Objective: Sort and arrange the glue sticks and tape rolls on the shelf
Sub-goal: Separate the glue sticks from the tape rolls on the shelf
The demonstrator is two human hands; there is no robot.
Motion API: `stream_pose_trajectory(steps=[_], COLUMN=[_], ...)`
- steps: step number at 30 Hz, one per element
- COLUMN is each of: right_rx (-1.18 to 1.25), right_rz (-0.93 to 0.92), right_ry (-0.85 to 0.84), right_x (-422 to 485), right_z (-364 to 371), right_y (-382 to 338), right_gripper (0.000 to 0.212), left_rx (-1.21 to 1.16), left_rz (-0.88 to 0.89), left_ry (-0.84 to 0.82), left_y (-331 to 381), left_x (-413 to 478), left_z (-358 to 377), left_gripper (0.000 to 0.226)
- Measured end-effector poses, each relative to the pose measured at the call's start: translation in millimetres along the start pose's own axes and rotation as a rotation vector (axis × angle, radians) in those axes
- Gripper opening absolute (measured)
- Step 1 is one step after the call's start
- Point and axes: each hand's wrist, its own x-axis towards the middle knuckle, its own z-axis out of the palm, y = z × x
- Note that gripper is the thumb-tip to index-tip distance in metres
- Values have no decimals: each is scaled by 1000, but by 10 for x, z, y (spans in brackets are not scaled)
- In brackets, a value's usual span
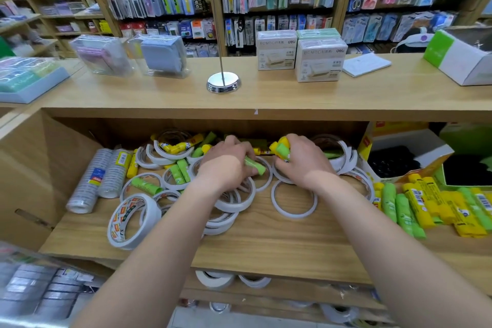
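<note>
Both bare arms reach into the open wooden shelf [266, 242], whose board is a pale, grained laminate. The left grip [226, 164] is curled knuckles-up round a green stick [256, 166], a smooth plastic cylinder that juts out to the right from under the fingers, above the tape heap. The right grip [303, 160] is closed round a bundle [282, 148] of glue sticks, green and yellow, whose rounded ends poke out past the thumb. I cannot tell how many it holds. The two grips are near each other at mid-shelf, toward the back.

Beneath them lie the tape rolls [234, 204], flat, thin-walled white rings overlapping in a loose heap. One thin ring [294, 216] lies flat and alone just in front of the right wrist. A wide roll [152, 214] with a printed core leans tilted at the heap's left front. Loose glue sticks [181, 171], glossy green and yellow, are scattered among and inside the rings.

At far left two sleeves [85, 186] of clear tape lie side by side, wrapped in shiny film. At right a row of sticks [426, 208] lies side by side on the board, in front of a yellow cardboard box [366, 145].

Above, the desk [266, 93] carries a round chrome base [223, 83] with a thin rod, and white cartons [319, 61].
</note>
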Motion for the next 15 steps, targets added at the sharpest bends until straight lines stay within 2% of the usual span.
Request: stream_pose_trajectory(steps=[2,4,8,11,15], right_rx=[-34,-69,-152,-193,-224], right_rz=[-62,-123,-177,-200,-182], right_ry=[16,47,-52,-121,-124], right_x=[53,135,321,396,440], right_z=[24,77,203,283,319], right_y=[-41,-109,-257,-319,-335], right_gripper=[25,25,26,25,27], left_rx=[-207,-332,-207,-370,-409], left_rz=[-60,-135,-320,-400,-397], left_ry=[181,369,578,508,327], left_y=[-91,-184,-309,-385,-429], left_x=[-38,-79,-99,-64,33], left_z=[11,76,244,241,142], left_gripper=[25,25,36,34,29])
